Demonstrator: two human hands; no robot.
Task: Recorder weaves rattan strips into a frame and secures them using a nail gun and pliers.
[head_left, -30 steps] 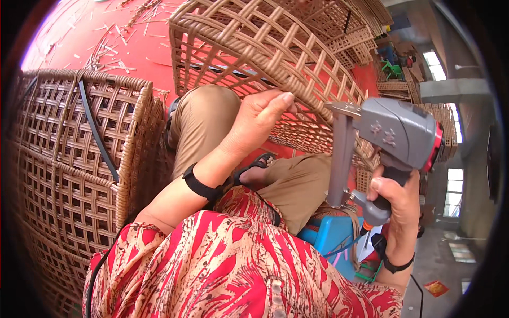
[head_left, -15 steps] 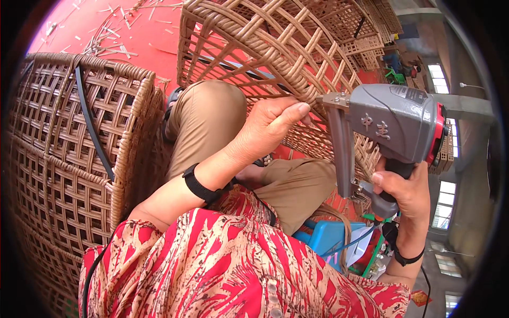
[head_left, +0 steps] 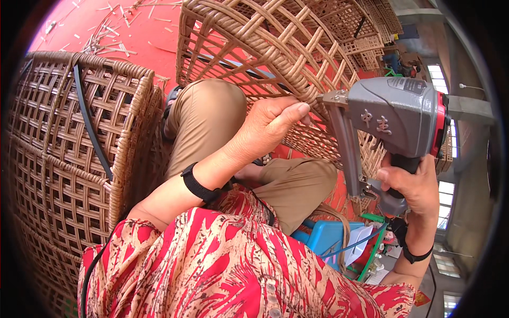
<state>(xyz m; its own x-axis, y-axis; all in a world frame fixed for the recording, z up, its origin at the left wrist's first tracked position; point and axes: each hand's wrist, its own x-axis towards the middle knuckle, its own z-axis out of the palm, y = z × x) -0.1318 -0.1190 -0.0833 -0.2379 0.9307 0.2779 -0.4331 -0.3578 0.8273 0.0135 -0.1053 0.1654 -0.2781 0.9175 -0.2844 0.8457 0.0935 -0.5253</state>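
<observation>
A large woven rattan basket (head_left: 297, 50) stands tilted between my knees, its thick braided edge running down toward my hands. The fingers of my left hand (head_left: 273, 119) are closed in a pinch on a rattan strand at that edge; the fingertips on the far side are hidden. In my right hand (head_left: 416, 185) is a grey air stapler (head_left: 392, 111), gripped by its black handle. The stapler's nose touches or nearly touches the braided edge just right of my left thumb. A blue air hose (head_left: 355, 244) runs from below its handle.
Another woven basket (head_left: 69, 143) with a black strap (head_left: 93, 122) stands close on my left. Cane scraps (head_left: 114, 40) litter the red floor. A blue plastic stool (head_left: 323, 236) with papers sits at lower right. More woven pieces (head_left: 344, 26) are stacked farther off.
The stapler has tilted slightly, its handle end swinging to the right with my right hand, while the nose stays at the braided edge. My left hand has hardly moved.
</observation>
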